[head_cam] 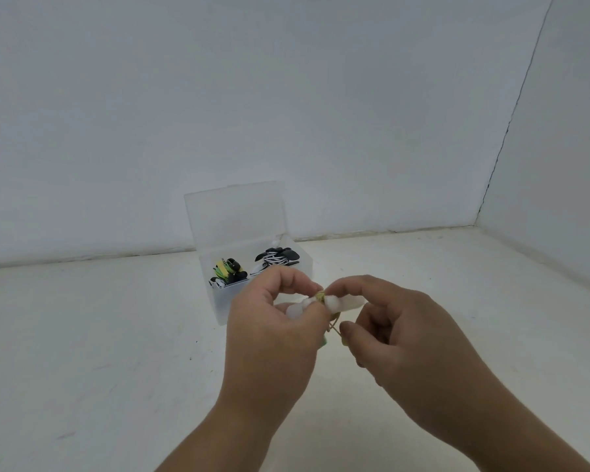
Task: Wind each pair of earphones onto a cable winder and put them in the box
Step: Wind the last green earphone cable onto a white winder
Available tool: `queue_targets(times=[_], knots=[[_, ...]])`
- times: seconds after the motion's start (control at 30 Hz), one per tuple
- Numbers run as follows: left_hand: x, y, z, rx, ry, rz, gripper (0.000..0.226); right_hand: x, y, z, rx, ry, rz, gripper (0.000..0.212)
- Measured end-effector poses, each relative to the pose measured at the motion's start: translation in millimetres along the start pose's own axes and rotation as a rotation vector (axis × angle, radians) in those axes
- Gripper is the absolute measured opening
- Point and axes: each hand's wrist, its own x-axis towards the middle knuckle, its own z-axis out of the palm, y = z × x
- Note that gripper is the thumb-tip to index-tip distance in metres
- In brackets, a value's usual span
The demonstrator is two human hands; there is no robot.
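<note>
Cable winder (341, 303) pinched between left hand (273, 332) and right hand (406, 338), box (223, 303) behind

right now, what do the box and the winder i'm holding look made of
The box looks like frosted, translucent plastic: the wound earphones inside show through its wall. The winder is smooth, matte white, likely silicone or soft plastic; the look leaves that open.

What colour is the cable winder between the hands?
The cable winder is white; head view.

White cable winder (342, 303) wound with yellow-green earphones (320, 296), clear box (222, 301) behind — lid up
</note>
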Motion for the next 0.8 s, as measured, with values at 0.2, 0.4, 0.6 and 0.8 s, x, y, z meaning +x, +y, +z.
queue_targets(times=[0.2,0.4,0.6,0.8], knots=[[3,-2,1,-0.209,0.002,-0.202,0.006,1,3,3,-0.041,0.033,-0.009,0.042],[7,-4,1,-0.357,-0.009,-0.380,0.007,0,2,-3,-0.035,0.060,0.029,0.040],[9,-3,-3,-0.345,-0.037,-0.354,0.014,3,4,-8,0.010,0.208,0.106,0.024],[6,-1,-3,-0.051,-0.073,-0.138,0.013,3,5,-8,-0.004,0.364,0.105,0.015]])
